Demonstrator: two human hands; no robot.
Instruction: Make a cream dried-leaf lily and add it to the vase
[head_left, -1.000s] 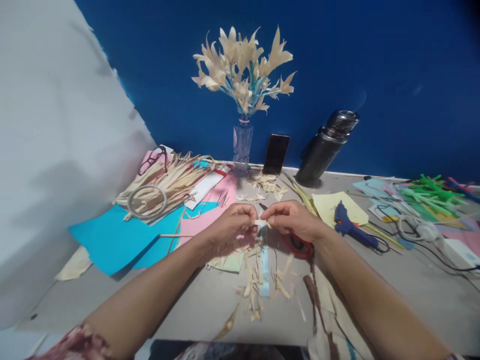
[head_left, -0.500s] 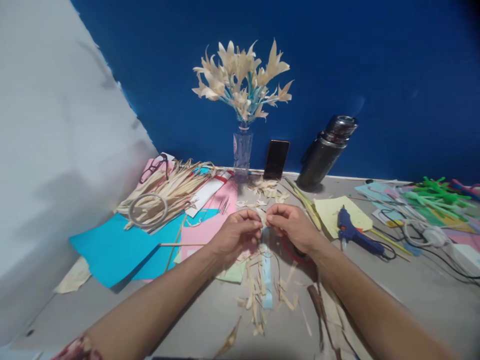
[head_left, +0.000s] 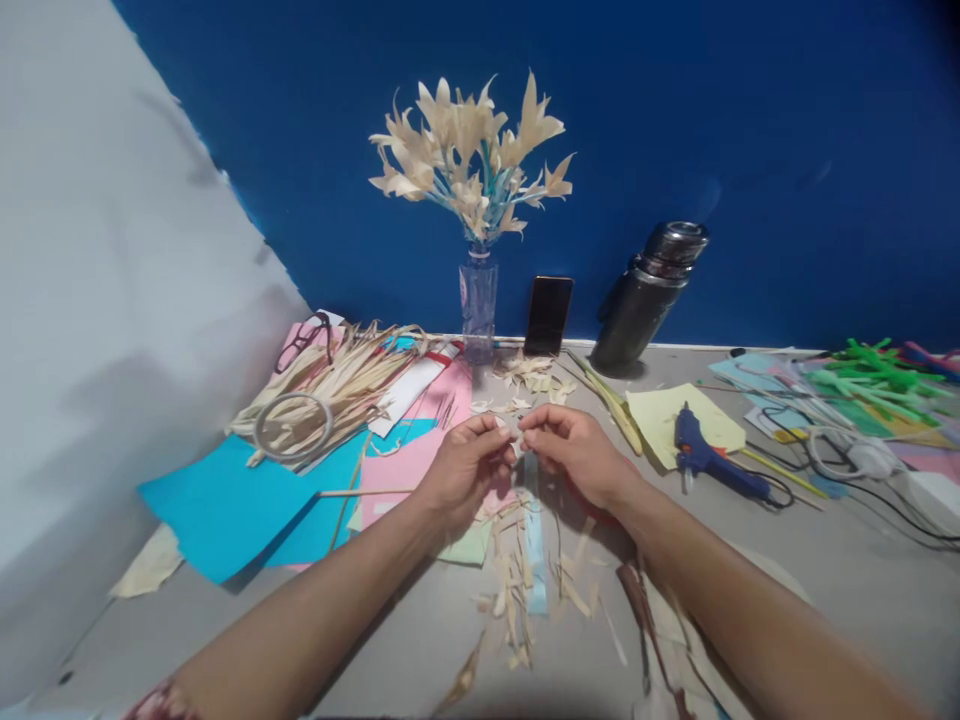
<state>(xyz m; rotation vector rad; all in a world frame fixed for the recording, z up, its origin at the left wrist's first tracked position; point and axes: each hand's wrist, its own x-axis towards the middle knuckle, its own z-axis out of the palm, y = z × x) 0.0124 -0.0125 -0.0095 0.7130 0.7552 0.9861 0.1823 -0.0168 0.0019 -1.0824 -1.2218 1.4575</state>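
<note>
My left hand [head_left: 471,462] and my right hand [head_left: 576,450] meet fingertip to fingertip above the middle of the table. Both are closed in a pinch, and what lies between the fingers is too small to make out. Under them runs a light blue paper strip [head_left: 535,560], with cut pale husk scraps [head_left: 513,590] strewn around it. More husk shavings [head_left: 534,374] lie just beyond the fingers. Behind stands a clear bottle [head_left: 478,310] holding pale husk flowers [head_left: 469,140] on blue stems.
Left are blue paper [head_left: 225,505], a husk bundle [head_left: 352,375] and a grey ring [head_left: 259,430]. A phone [head_left: 549,315] and a dark flask [head_left: 641,300] stand by the wall. At right lie a blue glue gun [head_left: 712,465], yellow paper [head_left: 649,420] and green pipe cleaners [head_left: 877,375].
Both hands have shifted very slightly left in view and stay pinched close together. The whole scene has moved a little with the camera.
</note>
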